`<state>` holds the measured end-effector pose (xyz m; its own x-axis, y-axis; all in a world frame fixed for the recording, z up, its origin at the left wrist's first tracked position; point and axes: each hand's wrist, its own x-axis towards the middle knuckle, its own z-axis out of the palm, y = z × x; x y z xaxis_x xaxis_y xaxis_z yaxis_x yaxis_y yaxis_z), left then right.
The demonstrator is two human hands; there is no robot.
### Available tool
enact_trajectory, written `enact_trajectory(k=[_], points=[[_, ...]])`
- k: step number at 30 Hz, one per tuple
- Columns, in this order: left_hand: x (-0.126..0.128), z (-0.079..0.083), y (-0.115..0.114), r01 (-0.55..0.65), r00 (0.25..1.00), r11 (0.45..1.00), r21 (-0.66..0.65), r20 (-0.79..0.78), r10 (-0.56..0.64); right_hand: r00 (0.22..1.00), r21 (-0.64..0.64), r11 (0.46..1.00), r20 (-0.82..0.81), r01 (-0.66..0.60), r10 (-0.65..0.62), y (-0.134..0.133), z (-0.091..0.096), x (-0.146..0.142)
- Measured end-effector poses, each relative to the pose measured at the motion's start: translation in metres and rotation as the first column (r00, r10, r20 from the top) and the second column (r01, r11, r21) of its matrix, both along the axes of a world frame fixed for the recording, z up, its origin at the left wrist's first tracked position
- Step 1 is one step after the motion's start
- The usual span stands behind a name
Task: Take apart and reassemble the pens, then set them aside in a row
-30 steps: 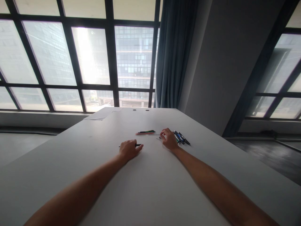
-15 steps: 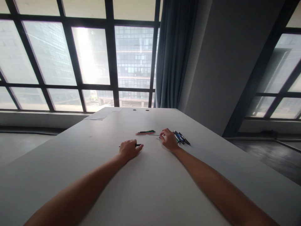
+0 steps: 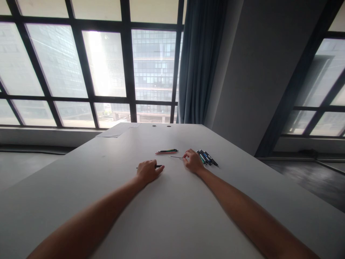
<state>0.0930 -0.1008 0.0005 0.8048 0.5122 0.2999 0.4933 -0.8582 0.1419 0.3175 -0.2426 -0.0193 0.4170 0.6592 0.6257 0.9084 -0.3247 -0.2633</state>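
My left hand lies on the white table, its fingers curled over a thin black pen whose ends stick out on both sides. My right hand rests further right, fingers pinched on one end of a thin dark rod, a pen refill, which points left just above the table. A small group of pens, pink and green among them, lies just beyond the refill. Several blue and black pens lie right of my right hand.
Sheets of paper lie at the table's far left corner, near two round cable holes. Big windows, a blue-grey curtain and a grey pillar stand behind the table.
My right hand has shifted slightly, and the thin refill now shows lifted out to the left of its fingers. My left hand has not moved.
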Motion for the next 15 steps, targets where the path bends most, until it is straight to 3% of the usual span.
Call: enact_trajectory(k=[15], points=[[-0.0005, -0.0001, 0.0, 0.018, 1.0, 1.0, -0.001, 0.011, -0.018, 0.998, -0.101, 0.993, -0.001, 0.068, -0.068, 0.0008, -0.0029, -0.0067]])
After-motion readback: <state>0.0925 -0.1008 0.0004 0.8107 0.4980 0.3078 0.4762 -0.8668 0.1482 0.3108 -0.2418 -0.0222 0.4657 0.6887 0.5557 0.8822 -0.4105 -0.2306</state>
